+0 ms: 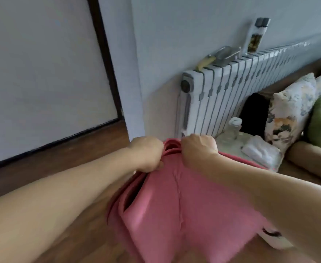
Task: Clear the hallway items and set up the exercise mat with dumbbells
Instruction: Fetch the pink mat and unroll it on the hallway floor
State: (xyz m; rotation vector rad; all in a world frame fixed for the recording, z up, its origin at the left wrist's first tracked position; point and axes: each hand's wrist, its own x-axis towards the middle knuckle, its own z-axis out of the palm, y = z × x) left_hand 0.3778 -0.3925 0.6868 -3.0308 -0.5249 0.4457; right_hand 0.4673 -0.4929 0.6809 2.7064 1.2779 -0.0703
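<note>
Gripping the pink mat [174, 205], left hand [146, 156] and right hand [199, 149] curl fingers; jar [232, 130] beyond.

I am seeing a white radiator [231, 88] just beyond the right hand [199, 149], with a yellow-handled tool [206, 61], a metal dish [226, 54] and a tall bottle [256, 37] sitting along its top. Right of that hand, a glass jar [233, 130] and a folded white cloth [260, 150] are sitting on a small table [229, 144]; a floral cushion [288, 111] and a green cushion [320, 122] are leaning further right. A white door [42, 73] is showing beyond the left hand [146, 154].
</note>
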